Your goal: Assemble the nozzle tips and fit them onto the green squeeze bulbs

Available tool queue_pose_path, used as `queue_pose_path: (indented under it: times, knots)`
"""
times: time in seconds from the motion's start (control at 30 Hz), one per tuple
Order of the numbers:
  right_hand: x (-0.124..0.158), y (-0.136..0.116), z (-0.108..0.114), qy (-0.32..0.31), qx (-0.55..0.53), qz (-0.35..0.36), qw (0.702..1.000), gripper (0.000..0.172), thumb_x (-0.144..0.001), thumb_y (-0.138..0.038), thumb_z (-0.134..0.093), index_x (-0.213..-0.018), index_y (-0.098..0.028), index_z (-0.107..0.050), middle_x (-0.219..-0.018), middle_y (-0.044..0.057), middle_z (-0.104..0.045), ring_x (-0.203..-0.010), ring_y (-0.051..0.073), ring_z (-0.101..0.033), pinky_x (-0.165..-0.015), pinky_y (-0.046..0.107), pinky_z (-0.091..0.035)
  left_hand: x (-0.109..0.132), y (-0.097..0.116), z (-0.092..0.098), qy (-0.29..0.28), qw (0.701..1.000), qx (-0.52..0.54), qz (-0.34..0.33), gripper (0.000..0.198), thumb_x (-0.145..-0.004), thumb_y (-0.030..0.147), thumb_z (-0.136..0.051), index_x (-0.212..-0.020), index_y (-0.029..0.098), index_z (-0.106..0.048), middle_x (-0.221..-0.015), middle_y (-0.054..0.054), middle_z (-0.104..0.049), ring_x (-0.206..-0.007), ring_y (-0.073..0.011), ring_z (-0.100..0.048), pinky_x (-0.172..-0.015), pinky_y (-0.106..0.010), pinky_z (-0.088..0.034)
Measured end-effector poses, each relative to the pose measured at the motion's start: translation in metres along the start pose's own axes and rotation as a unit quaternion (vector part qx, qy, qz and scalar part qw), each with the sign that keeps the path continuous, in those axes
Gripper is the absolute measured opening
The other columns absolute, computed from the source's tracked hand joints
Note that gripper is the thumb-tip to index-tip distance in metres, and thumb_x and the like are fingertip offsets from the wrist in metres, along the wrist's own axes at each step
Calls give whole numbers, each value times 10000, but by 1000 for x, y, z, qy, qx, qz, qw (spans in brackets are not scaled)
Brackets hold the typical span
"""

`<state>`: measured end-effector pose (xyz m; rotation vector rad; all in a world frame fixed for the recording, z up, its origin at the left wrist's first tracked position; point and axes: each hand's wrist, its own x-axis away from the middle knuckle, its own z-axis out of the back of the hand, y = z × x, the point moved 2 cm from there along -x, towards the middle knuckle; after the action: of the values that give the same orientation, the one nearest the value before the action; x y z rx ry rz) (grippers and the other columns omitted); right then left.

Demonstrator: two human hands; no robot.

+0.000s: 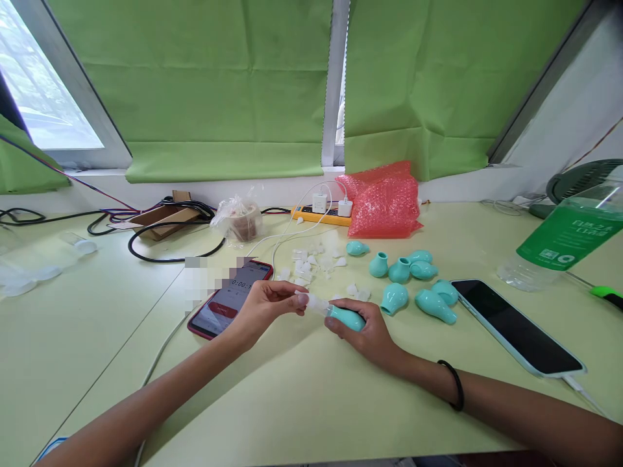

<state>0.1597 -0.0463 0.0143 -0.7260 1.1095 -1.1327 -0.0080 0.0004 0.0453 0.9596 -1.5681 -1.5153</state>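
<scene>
My right hand (363, 331) is closed around a teal rubber bulb (346, 318) low over the table. My left hand (267, 301) pinches a small clear plastic tip (315, 302) seated at the bulb's mouth. Several more teal bulbs (413, 282) lie just right of my hands. A scatter of clear plastic tips (314, 263) lies behind them.
A red-cased phone (228, 301) showing a timer lies left of my hands, a second dark phone (518, 327) to the right. Pink bubble wrap (384, 198), a yellow power strip (321, 214), cables, a cardboard piece and a green-labelled bottle (559, 243) sit farther back.
</scene>
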Motion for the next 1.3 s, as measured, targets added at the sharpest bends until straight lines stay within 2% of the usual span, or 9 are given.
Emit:
queue_pose_path:
  times: [0.1, 0.17, 0.27, 0.5, 0.8, 1.03, 1.3]
  knots:
    - [3, -1, 1, 30, 22, 44, 998, 197, -648, -287, -617, -803, -167, -627, -798, 53, -663, -739, 191, -603, -681, 316, -493, -3, -4, 2, 0, 996, 82, 31, 187, -597, 252, -690, -711, 106, -664, -660, -35, -628, -588, -109, -552, -657, -284, -469]
    - [4, -1, 1, 34, 33, 58, 997, 190, -648, -278, -619, -800, -165, -629, -796, 57, -666, -743, 193, -606, -687, 318, -493, -4, -5, 3, -13, 995, 90, 49, 187, -579, 241, -703, -699, 103, -665, -639, -29, -624, -574, -107, -555, -662, -286, -468]
    - [4, -2, 1, 26, 40, 62, 997, 181, -653, -271, -613, -796, -162, -630, -773, 53, -667, -708, 180, -606, -654, 301, -497, -6, -3, 5, -35, 997, 40, 53, 197, -579, 241, -701, -710, 99, -663, -612, -27, -614, -578, -118, -560, -668, -289, -465]
    - [4, -1, 1, 32, 39, 48, 998, 186, -655, -286, -613, -795, -165, -629, -778, 51, -668, -716, 186, -614, -650, 297, -504, -5, -1, 6, -43, 998, -55, 2, 203, -616, 261, -668, -740, 102, -650, -592, -35, -615, -582, -129, -556, -626, -275, -462]
    - [7, -4, 1, 43, 103, 153, 982, 173, -684, -265, -590, -826, -168, -609, -777, 56, -671, -708, 184, -622, -642, 288, -501, -1, -6, 1, -39, 998, -48, -16, 195, -661, 260, -639, -759, 93, -651, -611, -40, -636, -593, -126, -569, -622, -247, -464]
    - [7, -1, 0, 41, 102, 112, 988, 164, -679, -285, -595, -794, -171, -625, -763, 51, -673, -700, 186, -624, -630, 279, -502, 2, -9, -3, 0, 998, -50, -23, 199, -635, 254, -664, -734, 83, -651, -606, -50, -651, -584, -134, -589, -608, -239, -478]
    - [7, -5, -1, 5, 89, 119, 989, 138, -694, -279, -572, -760, -170, -625, -697, 33, -659, -645, 162, -605, -595, 259, -477, 2, -11, -3, -46, 999, 10, 9, 169, -620, 229, -676, -701, 85, -643, -658, -48, -666, -583, -140, -615, -623, -264, -505]
